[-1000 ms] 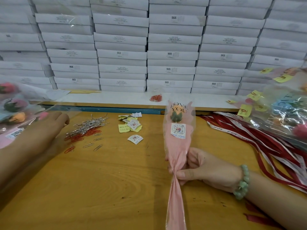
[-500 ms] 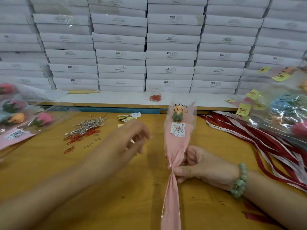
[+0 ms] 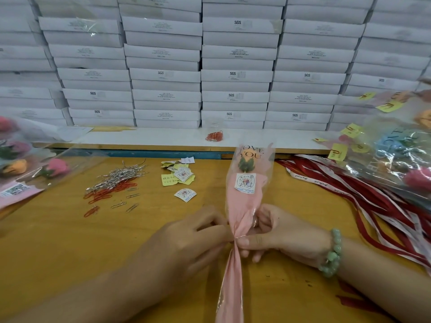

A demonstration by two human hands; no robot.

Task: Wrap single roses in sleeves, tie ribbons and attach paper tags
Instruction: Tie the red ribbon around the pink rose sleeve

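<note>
A single rose in a pink and clear sleeve point(image 3: 247, 201) lies lengthwise on the wooden table point(image 3: 70, 252), its top printed "LOVE YOU" and a round sticker on the front. My right hand point(image 3: 277, 234) pinches the gathered neck of the sleeve. My left hand point(image 3: 186, 236) meets it from the left, fingers curled at the same neck, where a thin metallic twist tie point(image 3: 240, 235) crosses the sleeve. Red and white ribbons point(image 3: 363, 201) lie fanned out to the right. Paper tags and stickers point(image 3: 180, 177) sit beyond my hands.
A heap of silver twist ties and red paper clips point(image 3: 114, 183) lies at the left. Wrapped roses are piled at the left edge point(image 3: 28, 169) and at the right point(image 3: 401, 155). Stacked white boxes point(image 3: 233, 75) form a wall behind a white shelf with red clips point(image 3: 214, 136).
My left hand came from the far left side across the table to the sleeve's neck. My right hand kept its pinch on the sleeve.
</note>
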